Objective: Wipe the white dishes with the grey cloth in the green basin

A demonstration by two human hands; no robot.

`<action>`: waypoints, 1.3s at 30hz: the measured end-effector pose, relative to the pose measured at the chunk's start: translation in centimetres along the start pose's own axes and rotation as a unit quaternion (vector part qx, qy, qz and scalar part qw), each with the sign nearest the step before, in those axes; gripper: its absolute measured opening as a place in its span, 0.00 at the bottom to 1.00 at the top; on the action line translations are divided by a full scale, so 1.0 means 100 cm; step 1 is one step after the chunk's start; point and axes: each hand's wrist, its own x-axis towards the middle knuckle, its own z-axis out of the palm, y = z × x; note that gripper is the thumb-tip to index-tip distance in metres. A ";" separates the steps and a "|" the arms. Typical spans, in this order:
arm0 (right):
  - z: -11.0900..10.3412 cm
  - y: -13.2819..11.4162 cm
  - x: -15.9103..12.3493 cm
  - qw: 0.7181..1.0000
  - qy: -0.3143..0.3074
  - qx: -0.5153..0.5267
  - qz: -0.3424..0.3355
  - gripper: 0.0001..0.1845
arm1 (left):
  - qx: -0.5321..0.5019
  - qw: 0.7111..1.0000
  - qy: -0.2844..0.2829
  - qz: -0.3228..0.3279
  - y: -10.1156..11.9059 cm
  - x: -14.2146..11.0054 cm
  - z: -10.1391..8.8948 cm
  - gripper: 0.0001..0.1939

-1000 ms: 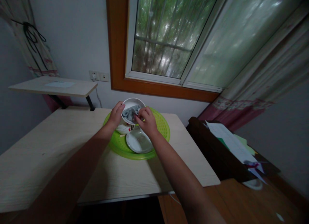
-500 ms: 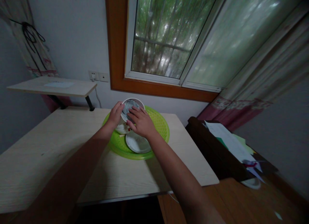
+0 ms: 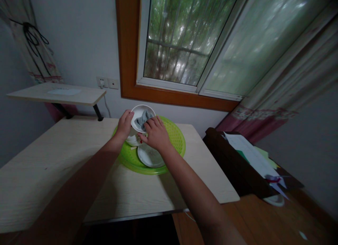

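My left hand [image 3: 124, 124] grips the left rim of a white bowl [image 3: 137, 112], which is tilted with its inside toward me. Inside the bowl is a bunched grey-blue cloth [image 3: 144, 118], and my right hand [image 3: 156, 133] has its fingers closed on it at the lower right of the bowl. Below them lies a round green plastic basket [image 3: 173, 136]. It holds a white plate [image 3: 150, 156] and another white bowl [image 3: 132, 140] with a red mark, partly covered by my hands.
The basket rests on a pale wooden table [image 3: 132, 192]. A small raised shelf [image 3: 60, 93] on black legs stands at the back left. Papers [image 3: 250, 153] lie on a dark brown piece of furniture to the right. A window [image 3: 185, 44] is behind the table.
The cloth, spread over the bowl's inside before, is now bunched toward its right side, baring the white inner left. My right fingers have curled in, and the bowl has shifted slightly up and left.
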 end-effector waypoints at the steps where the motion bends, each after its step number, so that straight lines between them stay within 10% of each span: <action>1: 0.000 0.000 0.000 1.000 0.002 0.003 -0.006 0.24 | -0.010 1.000 0.002 -0.001 0.000 0.000 0.000 0.14; 14: 0.007 0.000 -0.001 0.991 -0.022 0.074 -0.111 0.28 | -0.004 1.000 -0.022 0.008 0.007 -0.004 0.001 0.14; 26: -0.002 -0.001 0.004 1.000 -0.023 -0.003 -0.017 0.43 | -0.019 0.997 -0.071 -0.011 0.015 -0.007 0.003 0.17; 39: -0.002 -0.010 0.003 0.996 -0.031 -0.065 0.050 0.27 | 0.015 0.999 -0.032 -0.003 0.014 -0.008 0.000 0.18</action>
